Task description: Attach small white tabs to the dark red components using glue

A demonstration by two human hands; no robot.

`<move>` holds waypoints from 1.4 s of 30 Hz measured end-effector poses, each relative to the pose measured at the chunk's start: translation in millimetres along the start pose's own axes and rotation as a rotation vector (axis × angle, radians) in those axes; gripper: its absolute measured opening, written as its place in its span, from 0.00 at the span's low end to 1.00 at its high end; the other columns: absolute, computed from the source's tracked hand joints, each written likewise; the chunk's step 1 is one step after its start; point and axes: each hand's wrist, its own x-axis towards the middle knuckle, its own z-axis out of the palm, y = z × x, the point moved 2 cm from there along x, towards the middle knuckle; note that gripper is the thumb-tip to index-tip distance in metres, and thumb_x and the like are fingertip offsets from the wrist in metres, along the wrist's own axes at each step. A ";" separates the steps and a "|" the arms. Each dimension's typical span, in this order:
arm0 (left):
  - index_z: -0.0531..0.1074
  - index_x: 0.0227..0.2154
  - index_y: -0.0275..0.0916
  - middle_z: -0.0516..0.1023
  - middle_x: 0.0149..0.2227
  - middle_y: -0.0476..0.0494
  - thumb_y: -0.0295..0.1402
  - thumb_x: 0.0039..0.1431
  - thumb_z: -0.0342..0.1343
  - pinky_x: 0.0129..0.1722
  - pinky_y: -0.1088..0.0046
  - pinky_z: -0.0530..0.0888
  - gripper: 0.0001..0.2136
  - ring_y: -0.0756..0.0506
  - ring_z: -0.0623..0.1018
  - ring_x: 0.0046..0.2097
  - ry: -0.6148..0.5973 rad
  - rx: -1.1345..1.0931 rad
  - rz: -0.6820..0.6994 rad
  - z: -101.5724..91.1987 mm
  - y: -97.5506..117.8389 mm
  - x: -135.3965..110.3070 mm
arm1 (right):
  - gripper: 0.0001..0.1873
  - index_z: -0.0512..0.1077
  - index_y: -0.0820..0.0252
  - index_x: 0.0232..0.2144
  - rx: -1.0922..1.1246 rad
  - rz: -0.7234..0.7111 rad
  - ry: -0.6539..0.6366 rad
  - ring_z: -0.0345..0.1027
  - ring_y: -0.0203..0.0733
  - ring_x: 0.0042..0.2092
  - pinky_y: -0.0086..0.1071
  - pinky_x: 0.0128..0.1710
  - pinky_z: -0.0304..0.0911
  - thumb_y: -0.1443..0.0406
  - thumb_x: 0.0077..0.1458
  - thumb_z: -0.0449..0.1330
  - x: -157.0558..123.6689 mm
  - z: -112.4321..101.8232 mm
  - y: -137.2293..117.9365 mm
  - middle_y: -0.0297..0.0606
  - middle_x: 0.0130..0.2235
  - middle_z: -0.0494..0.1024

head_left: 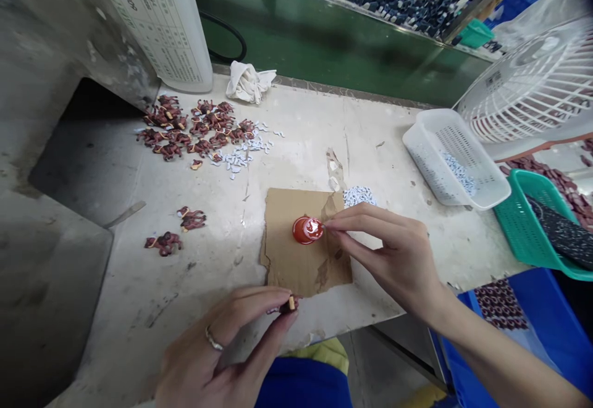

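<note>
- Figurine [291, 303]: one, pinched in the left hand [227, 346], above the worktop [222, 210].
- Right hand [398, 253]: fingertips closed on a tiny piece [323, 226], unclear, at one red pot [301, 233].
- Two figurines [164, 244] lie leftward.
- One bottle [197, 68]: printing not surely readable.

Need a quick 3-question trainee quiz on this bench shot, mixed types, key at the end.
1. Multiple choice: what does the red cup stand on?
a) a white cloth
b) a piece of cardboard
c) a teal basket

2. True or false: the left hand holds a small brown piece with a yellow part.

3. Short answer: which of the two hands is nearer the red cup?

Key:
1. b
2. True
3. The right hand; its fingertips are at the cup's edge.
</note>
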 end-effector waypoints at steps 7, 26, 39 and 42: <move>0.76 0.41 0.50 0.82 0.39 0.67 0.37 0.64 0.61 0.47 0.97 0.72 0.04 0.63 0.81 0.38 0.056 0.038 0.021 0.1 0.9 2.5 | 0.12 0.79 0.59 0.42 0.035 -0.004 0.067 0.78 0.36 0.44 0.30 0.44 0.74 0.77 0.60 0.64 -5.9 -3.7 -12.2 0.37 0.42 0.83; 0.76 0.43 0.44 0.81 0.41 0.61 0.28 0.62 0.61 0.53 0.97 0.71 0.08 0.62 0.80 0.40 0.041 -0.018 0.174 6.7 9.0 3.7 | 0.11 0.80 0.63 0.41 0.449 0.076 -0.026 0.80 0.36 0.41 0.26 0.40 0.77 0.78 0.58 0.64 -24.2 9.9 -42.2 0.39 0.39 0.84; 0.77 0.41 0.45 0.81 0.41 0.60 0.26 0.60 0.63 0.51 0.90 0.76 0.09 0.60 0.80 0.40 0.069 -0.009 0.173 5.3 10.9 2.1 | 0.13 0.77 0.69 0.48 0.172 -0.132 -0.108 0.80 0.37 0.46 0.23 0.44 0.77 0.77 0.62 0.61 -33.8 4.3 -47.2 0.46 0.45 0.82; 0.76 0.42 0.46 0.82 0.41 0.61 0.27 0.59 0.64 0.49 0.92 0.77 0.10 0.59 0.81 0.38 -0.015 -0.074 0.179 5.9 9.2 5.7 | 0.13 0.76 0.71 0.50 0.069 -0.236 -0.148 0.78 0.39 0.50 0.26 0.49 0.76 0.76 0.63 0.60 -36.2 -0.7 -45.2 0.49 0.46 0.82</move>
